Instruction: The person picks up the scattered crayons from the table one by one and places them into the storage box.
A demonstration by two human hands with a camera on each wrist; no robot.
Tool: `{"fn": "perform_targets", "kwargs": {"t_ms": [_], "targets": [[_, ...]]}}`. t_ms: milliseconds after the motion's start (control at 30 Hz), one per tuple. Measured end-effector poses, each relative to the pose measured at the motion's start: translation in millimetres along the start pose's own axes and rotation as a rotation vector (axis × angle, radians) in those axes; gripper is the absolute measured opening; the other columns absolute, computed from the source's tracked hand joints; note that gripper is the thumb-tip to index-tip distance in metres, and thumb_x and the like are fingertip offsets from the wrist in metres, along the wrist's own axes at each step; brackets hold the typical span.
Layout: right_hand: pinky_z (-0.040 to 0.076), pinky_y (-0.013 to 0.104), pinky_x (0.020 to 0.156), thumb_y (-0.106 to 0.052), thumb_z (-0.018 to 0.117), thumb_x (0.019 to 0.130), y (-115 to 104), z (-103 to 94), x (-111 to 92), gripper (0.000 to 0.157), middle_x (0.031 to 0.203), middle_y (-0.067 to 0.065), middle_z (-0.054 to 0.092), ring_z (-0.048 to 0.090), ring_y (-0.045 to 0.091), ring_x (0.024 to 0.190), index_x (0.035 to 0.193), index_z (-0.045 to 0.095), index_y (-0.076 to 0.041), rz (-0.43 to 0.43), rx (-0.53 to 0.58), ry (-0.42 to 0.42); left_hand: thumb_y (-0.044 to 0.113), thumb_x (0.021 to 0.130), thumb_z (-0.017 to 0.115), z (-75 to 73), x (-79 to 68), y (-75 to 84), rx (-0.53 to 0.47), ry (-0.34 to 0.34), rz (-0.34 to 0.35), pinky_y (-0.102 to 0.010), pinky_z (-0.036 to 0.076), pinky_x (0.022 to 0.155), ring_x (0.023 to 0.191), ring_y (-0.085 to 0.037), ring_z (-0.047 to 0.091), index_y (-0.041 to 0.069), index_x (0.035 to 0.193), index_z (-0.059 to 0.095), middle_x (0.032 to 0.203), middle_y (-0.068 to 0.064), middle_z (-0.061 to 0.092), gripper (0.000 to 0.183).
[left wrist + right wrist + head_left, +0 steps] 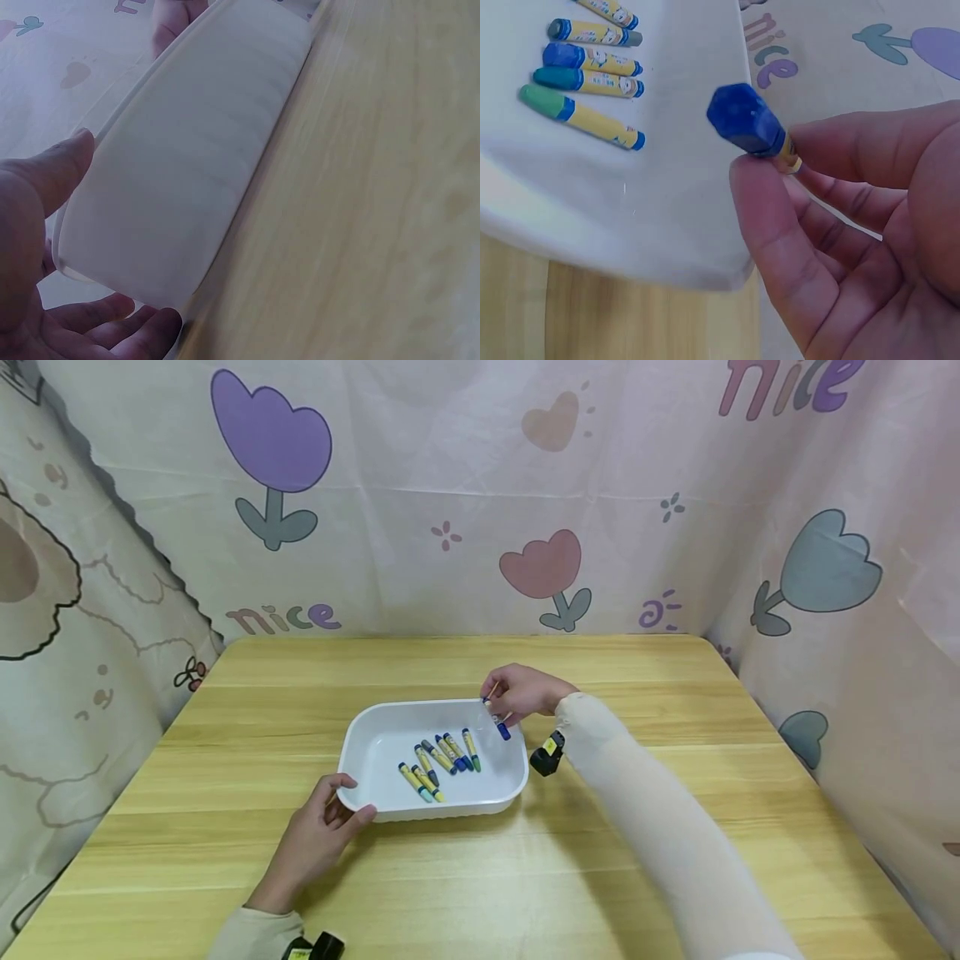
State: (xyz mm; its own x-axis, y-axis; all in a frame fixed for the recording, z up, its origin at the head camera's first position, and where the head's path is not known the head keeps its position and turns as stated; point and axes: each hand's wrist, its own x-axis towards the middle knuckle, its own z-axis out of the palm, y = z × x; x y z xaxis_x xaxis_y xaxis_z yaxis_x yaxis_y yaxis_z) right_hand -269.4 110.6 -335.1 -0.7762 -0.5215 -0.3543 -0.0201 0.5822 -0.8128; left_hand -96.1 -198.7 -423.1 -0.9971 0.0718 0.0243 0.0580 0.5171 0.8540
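Observation:
A white plastic tray [386,735] sits on the table with several crayons [425,763] in yellow wrappers lying in it. My left hand [318,827] holds the tray's front left corner; in the left wrist view the thumb [71,161] lies at the rim and the fingers curl round the corner. Over the tray's back right corner, my right hand [527,691] pinches a blue crayon [501,727] between thumb and fingertips. Its blue hexagonal end [739,112] faces the right wrist camera. Green, teal, blue and grey crayons lie below it in the tray.
The wooden table [600,860] extends around the tray on all sides. A patterned cloth [420,568] with printed tulips and hearts hangs behind the table and along both sides. A black wrist camera [548,753] sits by the right sleeve, close to the tray's right edge.

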Motion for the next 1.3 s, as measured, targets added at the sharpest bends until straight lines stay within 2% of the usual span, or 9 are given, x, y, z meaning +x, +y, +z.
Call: {"fn": "perform_targets", "kwargs": {"t_ms": [367, 567, 800, 967, 1133, 1300], "targets": [[0.060, 0.030, 0.069, 0.000, 0.062, 0.092, -16.9, 11.5, 6.1, 0.029, 0.101, 0.015, 0.059, 0.064, 0.024, 0.081, 0.120, 0.056, 0.005, 0.058, -0.106, 0.018, 0.029, 0.093, 0.067, 0.8, -0.8, -0.8, 0.005, 0.007, 0.005, -0.039, 0.052, 0.093, 0.120, -0.039, 0.054, 0.007, 0.124, 0.044, 0.136, -0.032, 0.048, 0.044], [0.060, 0.029, 0.067, 0.001, 0.063, 0.092, -22.1, 17.5, 7.5, 0.029, 0.098, 0.015, 0.059, 0.063, 0.024, 0.081, 0.119, 0.056, 0.004, 0.057, -0.157, 0.014, 0.028, 0.094, 0.067, 1.5, -0.3, -0.5, -0.018, 0.004, 0.009, -0.041, 0.049, 0.096, 0.122, -0.040, 0.052, 0.006, 0.123, 0.043, 0.138, -0.033, 0.046, 0.044], [0.059, 0.028, 0.068, -0.001, 0.063, 0.092, -16.2, 17.3, 8.1, 0.029, 0.098, 0.014, 0.058, 0.061, 0.024, 0.082, 0.120, 0.057, 0.002, 0.049, -0.179, 0.029, 0.028, 0.093, 0.067, 2.4, 0.3, -1.5, -0.020, 0.009, 0.001, -0.042, 0.046, 0.098, 0.123, -0.040, 0.051, 0.005, 0.125, 0.043, 0.139, -0.032, 0.045, 0.046], [0.059, 0.028, 0.069, -0.003, 0.061, 0.094, -7.2, 14.3, 4.1, 0.028, 0.098, 0.014, 0.059, 0.062, 0.024, 0.083, 0.121, 0.057, 0.003, -0.004, -0.171, 0.053, 0.028, 0.094, 0.067, 1.9, -0.2, -1.6, -0.027, 0.005, 0.001, -0.042, 0.044, 0.098, 0.125, -0.040, 0.049, 0.005, 0.130, 0.042, 0.141, -0.033, 0.041, 0.050], [0.060, 0.030, 0.067, -0.007, 0.061, 0.094, 5.7, 15.2, -9.7, 0.026, 0.095, 0.013, 0.061, 0.065, 0.027, 0.082, 0.118, 0.058, 0.004, -0.107, -0.128, 0.144, 0.024, 0.095, 0.065, 0.7, -1.1, -3.3, -0.039, 0.002, 0.022, -0.041, 0.044, 0.097, 0.128, -0.041, 0.044, 0.004, 0.141, 0.034, 0.145, -0.034, 0.034, 0.058], [0.059, 0.032, 0.061, -0.007, 0.063, 0.093, 26.1, 17.8, -31.5, 0.015, 0.088, 0.011, 0.061, 0.063, 0.025, 0.072, 0.104, 0.062, 0.002, -0.222, -0.056, 0.333, 0.020, 0.097, 0.062, -2.5, -2.6, -4.6, -0.024, 0.042, 0.052, -0.040, 0.043, 0.097, 0.128, -0.043, 0.042, 0.003, 0.145, 0.028, 0.146, -0.036, 0.032, 0.061]]}}
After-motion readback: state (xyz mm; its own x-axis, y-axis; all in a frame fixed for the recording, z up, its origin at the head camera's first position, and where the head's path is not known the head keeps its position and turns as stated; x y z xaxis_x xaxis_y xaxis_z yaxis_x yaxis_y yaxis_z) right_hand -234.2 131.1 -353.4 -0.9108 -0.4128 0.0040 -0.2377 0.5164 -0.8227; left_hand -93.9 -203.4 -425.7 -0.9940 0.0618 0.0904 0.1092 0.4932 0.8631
